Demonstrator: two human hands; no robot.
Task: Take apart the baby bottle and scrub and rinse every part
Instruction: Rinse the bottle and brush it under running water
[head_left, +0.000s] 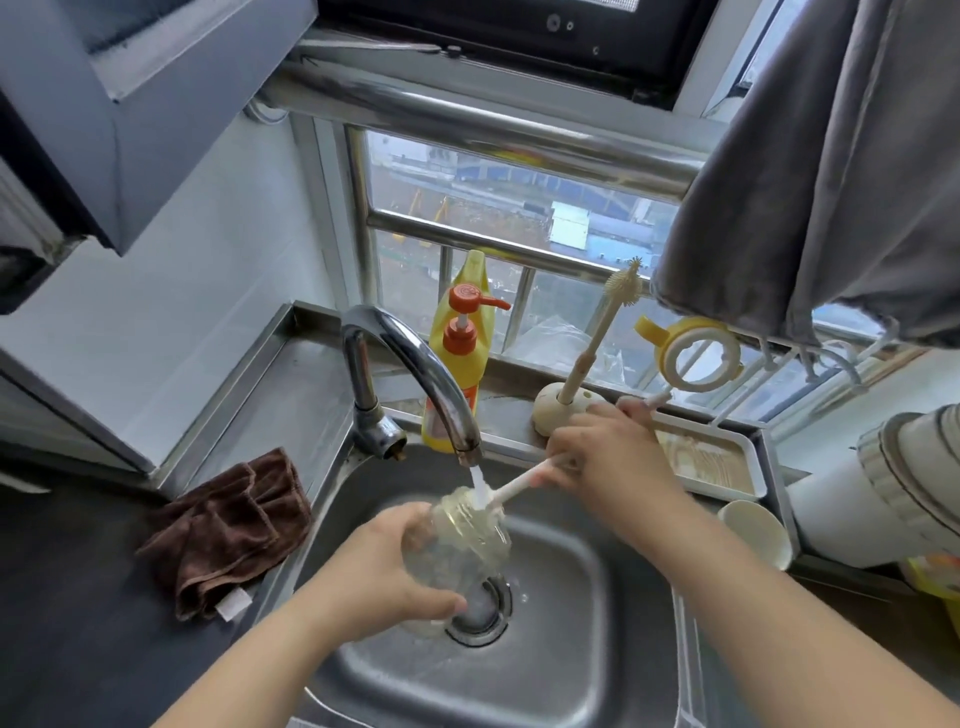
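Bottle (457, 545) sits over the sink (597, 649) drain, tilted with its mouth up and far-right under the tap (415, 374). Left hand (379, 577) wraps its body; right hand (602, 457) grips the brush handle (519, 483), slanting down into the mouth. No legible writing on the yellow soap dispenser (457, 358).
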